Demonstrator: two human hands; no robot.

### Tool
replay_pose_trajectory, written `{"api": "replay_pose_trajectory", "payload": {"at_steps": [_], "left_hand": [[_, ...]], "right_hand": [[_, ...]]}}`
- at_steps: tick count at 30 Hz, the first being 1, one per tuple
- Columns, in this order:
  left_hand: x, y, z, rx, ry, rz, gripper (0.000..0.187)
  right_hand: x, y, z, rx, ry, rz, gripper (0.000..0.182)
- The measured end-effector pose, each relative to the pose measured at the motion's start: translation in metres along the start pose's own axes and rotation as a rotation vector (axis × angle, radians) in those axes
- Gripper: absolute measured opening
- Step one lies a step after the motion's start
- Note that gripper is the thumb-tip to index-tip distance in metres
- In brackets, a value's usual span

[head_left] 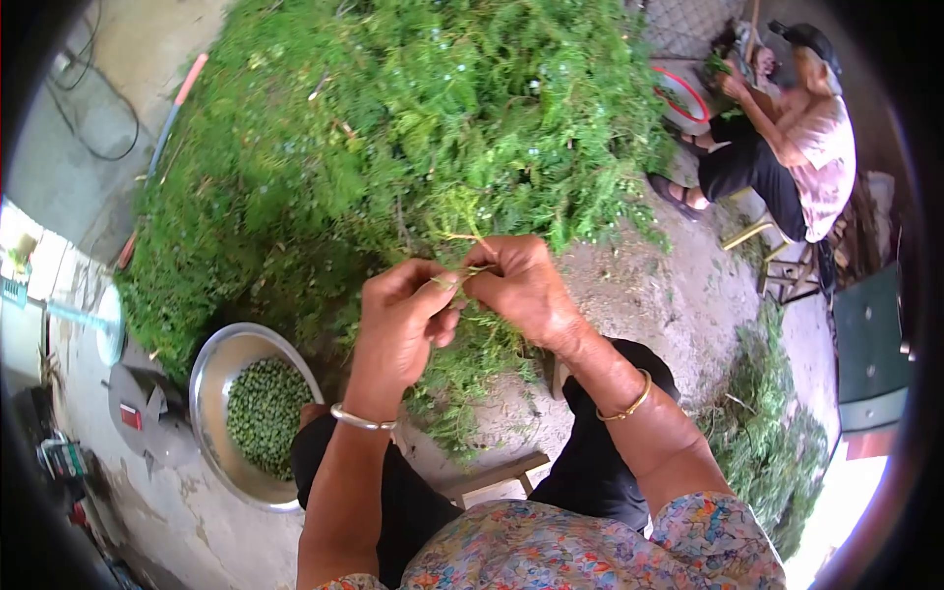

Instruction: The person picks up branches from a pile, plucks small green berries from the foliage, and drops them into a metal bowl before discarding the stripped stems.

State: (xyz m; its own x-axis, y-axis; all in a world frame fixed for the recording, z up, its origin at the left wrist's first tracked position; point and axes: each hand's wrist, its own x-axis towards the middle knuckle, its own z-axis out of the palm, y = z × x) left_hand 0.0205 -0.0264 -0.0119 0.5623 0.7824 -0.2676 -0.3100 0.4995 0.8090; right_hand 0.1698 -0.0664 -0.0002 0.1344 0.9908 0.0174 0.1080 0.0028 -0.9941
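Both hands meet in front of my lap, over the near edge of a big heap of green leafy branches. My right hand is closed around a thin green sprig, whose feathery tip sticks up past the fingers. My left hand has its thumb and fingertips pinched at the lower part of the same sprig. To the left of my knee stands a metal basin with many small green berries in it. Whatever lies inside the pinched fingertips is hidden.
At the right a person sits on a stool, handling greenery beside a red-rimmed basin. More branches lie on the ground at right. A long pole lies left of the heap. A small red box is near the basin.
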Motion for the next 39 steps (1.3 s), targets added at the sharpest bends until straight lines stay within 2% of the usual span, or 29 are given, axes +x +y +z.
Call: {"api": "replay_pose_trajectory", "payload": {"at_steps": [1, 2, 4, 6, 7, 9, 12, 14, 18, 20, 22, 24, 26, 27, 29, 30, 32, 33, 34, 36, 39], "left_hand": [[0.002, 0.000, -0.003, 0.046, 0.000, 0.047, 0.008], [0.003, 0.001, -0.005, 0.092, 0.004, 0.094, 0.008], [0.003, 0.003, -0.003, 0.087, 0.118, 0.156, 0.003], [0.009, -0.001, -0.008, 0.113, 0.175, 0.175, 0.001], [0.013, -0.006, -0.010, 0.112, 0.158, 0.175, 0.001], [0.018, -0.015, -0.013, 0.427, 0.245, 0.362, 0.003], [0.020, -0.012, -0.014, 0.375, 0.298, 0.253, 0.005], [0.017, -0.004, -0.015, 0.276, 0.369, 0.196, 0.008], [-0.007, 0.023, -0.040, 0.076, 0.334, 0.299, 0.019], [-0.034, 0.039, -0.064, 0.080, 0.390, 0.362, 0.020], [-0.058, 0.052, -0.089, 0.211, 0.685, 0.424, 0.020], [-0.085, 0.051, -0.162, 0.332, 0.710, 0.480, 0.021], [-0.108, 0.048, -0.215, 1.089, 0.959, 0.317, 0.030], [-0.113, 0.044, -0.222, 1.091, 0.969, 0.323, 0.030], [-0.118, 0.047, -0.215, 1.979, 1.153, 0.709, 0.039], [-0.114, 0.047, -0.212, 1.676, 1.058, 0.610, 0.038], [-0.096, 0.057, -0.129, 1.121, 0.803, 0.437, 0.034], [-0.085, 0.055, -0.087, 0.929, 0.616, 0.489, 0.029], [-0.073, 0.059, -0.051, 0.776, 0.428, 0.380, 0.024], [-0.051, 0.044, -0.014, 0.777, 0.188, 0.359, 0.024], [-0.025, 0.030, 0.030, 0.698, 0.035, 0.342, 0.017]], "right_hand": [[0.001, 0.001, -0.002, -0.165, 0.014, -0.030, 0.004], [0.000, 0.001, -0.003, -0.167, 0.031, -0.028, 0.004], [-0.004, 0.001, 0.001, -0.135, 0.006, -0.059, 0.006], [-0.010, 0.002, 0.012, 0.008, -0.007, -0.210, 0.005], [-0.012, -0.001, 0.013, -0.008, -0.024, -0.176, 0.005], [-0.014, -0.004, 0.010, -0.030, -0.017, -0.146, 0.005], [-0.012, 0.003, 0.002, 0.003, -0.042, -0.259, 0.007], [-0.005, 0.004, -0.012, 0.096, -0.003, -0.093, 0.012], [0.007, 0.000, -0.037, 0.564, 0.157, 0.099, 0.014], [0.007, -0.002, -0.046, 0.678, 0.179, 0.109, 0.014], [0.006, -0.001, -0.050, 0.799, 0.118, 0.084, 0.015], [0.005, -0.002, -0.052, 0.767, 0.085, 0.064, 0.016], [0.002, -0.005, -0.051, 0.744, 0.060, 0.064, 0.017], [0.002, -0.006, -0.051, 0.714, 0.049, 0.066, 0.017], [0.002, -0.005, -0.050, 0.687, 0.020, 0.066, 0.018], [0.002, -0.004, -0.047, 0.654, 0.002, 0.075, 0.018], [0.004, -0.006, -0.041, 0.626, -0.004, 0.083, 0.020], [0.005, -0.005, -0.040, 0.607, -0.013, 0.075, 0.020], [0.006, -0.003, -0.039, 0.589, -0.019, 0.068, 0.020], [0.009, -0.001, -0.037, 0.583, -0.032, 0.072, 0.020], [0.009, -0.006, -0.034, 0.517, -0.034, 0.088, 0.019]]}}
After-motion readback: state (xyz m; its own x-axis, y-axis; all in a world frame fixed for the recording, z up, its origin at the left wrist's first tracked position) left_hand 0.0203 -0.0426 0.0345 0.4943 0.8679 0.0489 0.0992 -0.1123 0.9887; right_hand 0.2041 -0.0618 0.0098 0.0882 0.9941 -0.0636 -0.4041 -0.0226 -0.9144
